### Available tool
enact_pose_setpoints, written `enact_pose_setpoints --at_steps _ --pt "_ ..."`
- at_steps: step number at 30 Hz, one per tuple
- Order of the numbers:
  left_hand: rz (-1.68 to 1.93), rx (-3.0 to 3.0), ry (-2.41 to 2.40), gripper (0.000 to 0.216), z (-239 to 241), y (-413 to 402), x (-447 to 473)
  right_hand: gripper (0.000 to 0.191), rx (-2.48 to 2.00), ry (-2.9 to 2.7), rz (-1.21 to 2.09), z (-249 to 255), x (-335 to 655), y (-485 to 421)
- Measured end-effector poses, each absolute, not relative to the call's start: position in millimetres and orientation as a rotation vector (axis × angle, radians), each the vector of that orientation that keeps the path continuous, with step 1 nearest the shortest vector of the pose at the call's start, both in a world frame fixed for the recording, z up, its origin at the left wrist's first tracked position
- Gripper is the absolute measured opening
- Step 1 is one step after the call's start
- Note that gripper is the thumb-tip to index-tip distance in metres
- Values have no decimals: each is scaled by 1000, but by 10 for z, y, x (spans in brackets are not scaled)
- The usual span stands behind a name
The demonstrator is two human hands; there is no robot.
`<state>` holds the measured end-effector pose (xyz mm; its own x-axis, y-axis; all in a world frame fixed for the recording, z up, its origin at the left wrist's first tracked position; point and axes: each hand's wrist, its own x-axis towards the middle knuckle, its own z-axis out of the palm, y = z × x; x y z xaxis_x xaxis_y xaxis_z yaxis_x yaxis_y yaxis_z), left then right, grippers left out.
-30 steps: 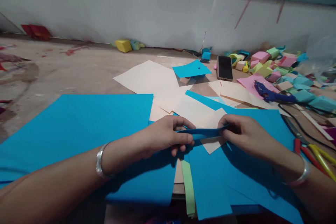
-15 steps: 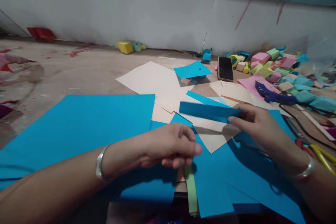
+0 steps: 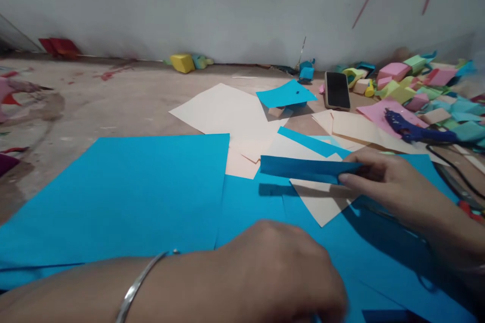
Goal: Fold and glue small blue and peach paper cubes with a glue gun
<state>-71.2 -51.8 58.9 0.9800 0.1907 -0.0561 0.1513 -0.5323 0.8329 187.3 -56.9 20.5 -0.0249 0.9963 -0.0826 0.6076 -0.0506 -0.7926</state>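
Note:
My right hand (image 3: pixel 397 192) pinches a folded blue paper strip (image 3: pixel 299 168) between thumb and fingers, holding it level above the sheets. Under that hand shows a thin dark metal edge whose kind I cannot make out. My left hand (image 3: pixel 284 267), blurred and low in front, has its back toward me; its fingertips bend down out of sight. Large blue paper sheets (image 3: pixel 151 186) spread beneath both arms. A cream paper piece (image 3: pixel 318 207) lies under the strip, and another blue strip (image 3: pixel 310 142) rests just beyond it.
A phone (image 3: pixel 337 90) lies at the back right beside a heap of coloured folded paper pieces (image 3: pixel 397 88). A blue glue gun (image 3: pixel 420 128) rests on pink paper, its black cord running right. Cream sheets (image 3: pixel 223 106) and a curved blue piece (image 3: pixel 286 93) lie near the wall.
My left hand has come nearer and lower, and the green strip below it is out of sight. My right hand still holds the blue strip. The view has tilted down.

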Motion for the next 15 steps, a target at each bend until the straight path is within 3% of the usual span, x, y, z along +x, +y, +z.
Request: enact_pose_setpoints --at_steps 3,6,13,15 --pt "325 2689 481 27 350 -460 -656 10 -1706 -1774 963 217 1838 -582" --pt "571 2819 785 26 197 -368 -623 11 -1725 -1872 963 238 1808 -598" --pt "267 2793 1008 26 124 -291 -638 8 -1786 -2085 775 215 1785 -654" --pt "194 2778 1028 28 111 -304 -635 20 -1811 -2177 694 167 1779 -681"
